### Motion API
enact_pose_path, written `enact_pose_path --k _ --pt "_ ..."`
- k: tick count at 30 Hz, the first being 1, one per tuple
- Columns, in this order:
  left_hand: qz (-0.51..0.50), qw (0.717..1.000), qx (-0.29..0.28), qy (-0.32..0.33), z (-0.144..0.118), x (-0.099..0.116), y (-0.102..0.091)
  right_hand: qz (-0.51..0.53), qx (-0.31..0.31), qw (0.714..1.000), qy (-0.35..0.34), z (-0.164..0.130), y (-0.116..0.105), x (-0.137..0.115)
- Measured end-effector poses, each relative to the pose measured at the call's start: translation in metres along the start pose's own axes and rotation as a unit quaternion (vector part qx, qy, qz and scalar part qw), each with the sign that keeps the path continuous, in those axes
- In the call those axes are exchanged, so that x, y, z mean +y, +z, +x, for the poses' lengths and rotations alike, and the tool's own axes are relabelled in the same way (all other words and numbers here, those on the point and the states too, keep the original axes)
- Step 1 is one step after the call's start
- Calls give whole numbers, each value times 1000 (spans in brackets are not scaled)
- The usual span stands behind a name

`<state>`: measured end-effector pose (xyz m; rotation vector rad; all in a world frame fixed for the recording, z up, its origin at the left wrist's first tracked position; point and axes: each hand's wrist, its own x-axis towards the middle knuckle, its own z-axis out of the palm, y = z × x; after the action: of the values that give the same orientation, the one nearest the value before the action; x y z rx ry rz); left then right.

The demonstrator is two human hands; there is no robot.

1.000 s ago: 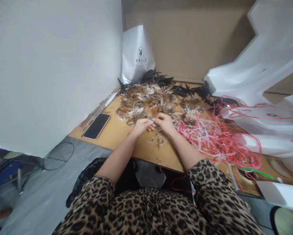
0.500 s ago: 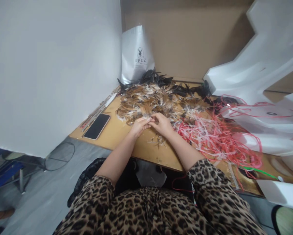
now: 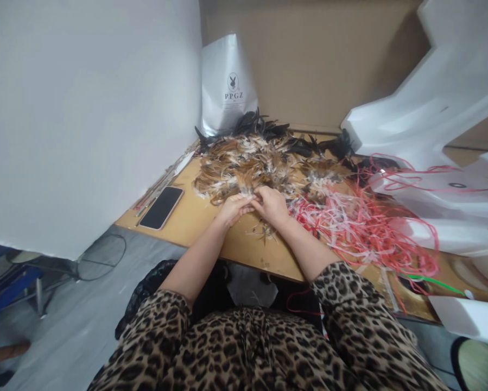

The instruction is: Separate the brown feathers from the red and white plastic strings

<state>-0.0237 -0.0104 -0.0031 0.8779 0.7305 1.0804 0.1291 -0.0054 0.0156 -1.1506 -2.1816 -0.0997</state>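
Brown and white feathers (image 3: 244, 165) are lying heaped on the tan wooden bench (image 3: 195, 217), and both hands are meeting at the heap's near edge. Left hand (image 3: 233, 209) and right hand (image 3: 273, 203) are pinching closed, fingertips touching, on a small tuft. Looks like sorting or bunching is in hand; next needs a steady pinch. Red and white cords (image 3: 361, 228) are tangling just right.

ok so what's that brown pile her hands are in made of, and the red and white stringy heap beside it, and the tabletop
The brown, white and black pile looks like real feathers: soft, wispy tips and thin quills. Left hand and right hand pinch a few at its near edge. The red and white stringy heap seems to be flat plastic strapping or cord, slightly glossy. The tan tabletop looks like smooth wood board or laminate.
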Motion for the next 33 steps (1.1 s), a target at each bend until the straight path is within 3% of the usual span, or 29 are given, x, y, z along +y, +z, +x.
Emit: enact_pose_path --k 6,12,18,26,29,33 --pt "7 1000 3 2 0 1 -1 21 -15 1000 15 3 -3 2" --pt "-36 998 47 5 2 2 -2 219 -60 971 73 16 -29 12" --pt "-31 998 49 5 3 1 -3 291 -247 918 110 13 -59 31" --pt "-27 998 55 4 3 1 -4 306 -392 860 116 -21 -71 54" --pt "-26 998 53 10 3 0 -4 291 -400 860 124 -31 -69 55" --pt "-9 998 57 9 2 0 -4 209 -388 893 90 -35 -62 49"
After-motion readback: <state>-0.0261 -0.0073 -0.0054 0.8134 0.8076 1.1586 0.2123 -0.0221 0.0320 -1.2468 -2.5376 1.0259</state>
